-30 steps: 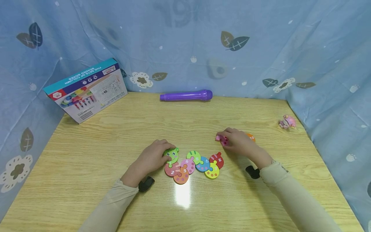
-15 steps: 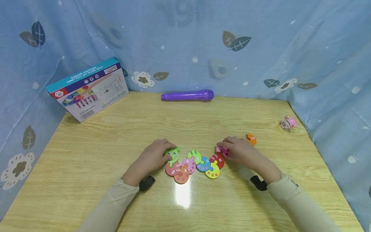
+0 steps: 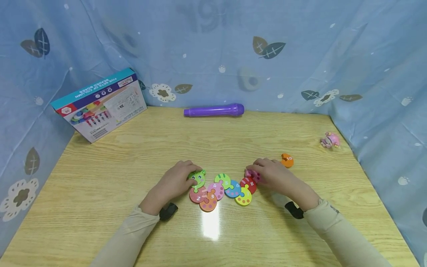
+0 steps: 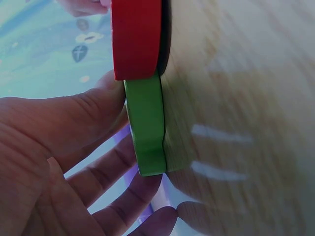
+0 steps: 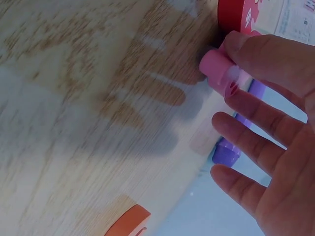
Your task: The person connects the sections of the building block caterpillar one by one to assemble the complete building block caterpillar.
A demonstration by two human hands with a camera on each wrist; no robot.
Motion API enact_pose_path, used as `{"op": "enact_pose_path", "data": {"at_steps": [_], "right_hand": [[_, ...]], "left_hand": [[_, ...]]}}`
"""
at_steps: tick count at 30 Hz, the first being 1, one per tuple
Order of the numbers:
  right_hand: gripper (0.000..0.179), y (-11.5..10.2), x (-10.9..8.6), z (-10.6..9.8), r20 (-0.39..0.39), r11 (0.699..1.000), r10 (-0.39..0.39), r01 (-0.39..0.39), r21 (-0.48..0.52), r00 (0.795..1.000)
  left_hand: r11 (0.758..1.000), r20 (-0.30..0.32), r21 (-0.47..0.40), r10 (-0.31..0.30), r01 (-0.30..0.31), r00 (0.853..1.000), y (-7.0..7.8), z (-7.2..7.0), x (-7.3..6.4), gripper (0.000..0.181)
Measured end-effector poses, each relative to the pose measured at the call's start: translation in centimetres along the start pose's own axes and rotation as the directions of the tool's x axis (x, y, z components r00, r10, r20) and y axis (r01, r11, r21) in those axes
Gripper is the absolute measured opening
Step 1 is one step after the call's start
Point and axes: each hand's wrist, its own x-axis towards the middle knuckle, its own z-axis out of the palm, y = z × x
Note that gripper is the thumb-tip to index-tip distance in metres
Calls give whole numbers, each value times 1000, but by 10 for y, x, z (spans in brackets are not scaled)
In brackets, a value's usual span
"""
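A chain of interlocked caterpillar puzzle pieces lies on the table, in head view. My left hand [image 3: 175,180] holds its green face piece [image 3: 199,178] between thumb and fingers; the left wrist view shows the edge of that green piece [image 4: 145,125] below a red piece [image 4: 137,39]. At the chain's other end, my right hand [image 3: 277,177] pinches a pink dotted piece [image 3: 252,174] against the red piece numbered 8 [image 3: 248,184]. Fingers partly cover the pink piece [image 5: 219,71], so whether it is seated cannot be told. The orange piece numbered 10 [image 3: 287,160] lies apart, beyond the right hand.
A cardboard box [image 3: 103,107] stands at the back left. The purple toy microphone [image 3: 214,110] lies along the back edge, and a small pink figurine [image 3: 330,140] sits at the far right. A blue patterned cloth [image 3: 213,55] surrounds the table [image 3: 150,137] behind and at the sides.
My right hand has brought the pink piece down toward me, from above the red 8 piece to against it. The orange 10 piece has come into fuller view. My left hand stays put.
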Motion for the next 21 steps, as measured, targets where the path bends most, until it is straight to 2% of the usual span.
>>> {"op": "enact_pose_path", "data": {"at_steps": [9,12,17,21], "right_hand": [[42,-4,3,4,-6,999,-18,17,-43,1000],[43,-3,2,4,8,1000,-18,18,-23,1000],[53,6,-5,-5,47,988,78,-83,133,996],[56,22,-16,-13,-31,968,191,-183,173,981]], "left_hand": [[1000,-3,0,10,-10,1000,0,-1,-1,35],[1000,-7,0,13,-13,1000,0,-1,-1,35],[1000,-9,1,11,-11,1000,0,-1,-1,35],[1000,-10,-1,13,-13,1000,0,-1,-1,35]]}}
